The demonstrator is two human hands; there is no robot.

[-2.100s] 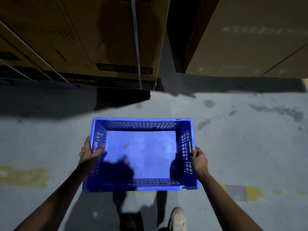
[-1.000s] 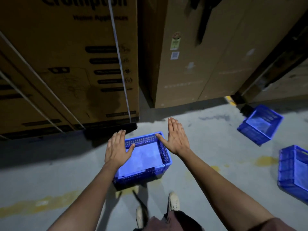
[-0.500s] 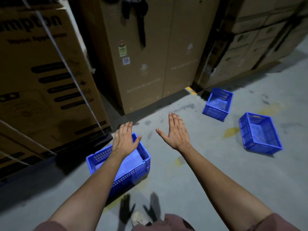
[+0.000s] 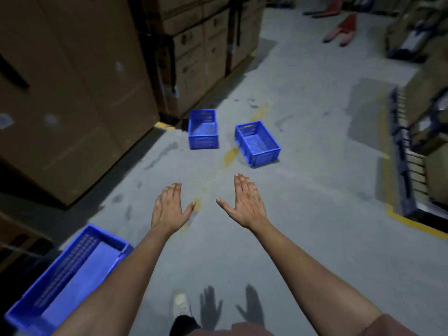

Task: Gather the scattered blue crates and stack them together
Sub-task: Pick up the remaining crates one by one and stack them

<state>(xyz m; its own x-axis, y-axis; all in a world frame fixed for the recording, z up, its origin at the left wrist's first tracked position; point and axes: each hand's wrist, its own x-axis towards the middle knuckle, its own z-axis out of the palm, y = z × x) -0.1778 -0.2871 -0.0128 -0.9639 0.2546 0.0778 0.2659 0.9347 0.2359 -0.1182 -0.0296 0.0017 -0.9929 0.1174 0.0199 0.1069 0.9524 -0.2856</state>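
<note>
Fingers are held straight and empty on the left hand [image 4: 168, 206] and right hand [image 4: 244, 203], one crate [image 4: 65, 277] is set down near left, and two more crates [image 4: 203, 129] [image 4: 257, 143], well ahead, seemingly are to be fetched next.

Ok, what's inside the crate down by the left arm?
The near crate looks empty: bare blue floor and slotted wall show. Its near right corner is covered by the left forearm, so that part cannot be checked. Both hands, left hand and right hand, hold nothing.
</note>
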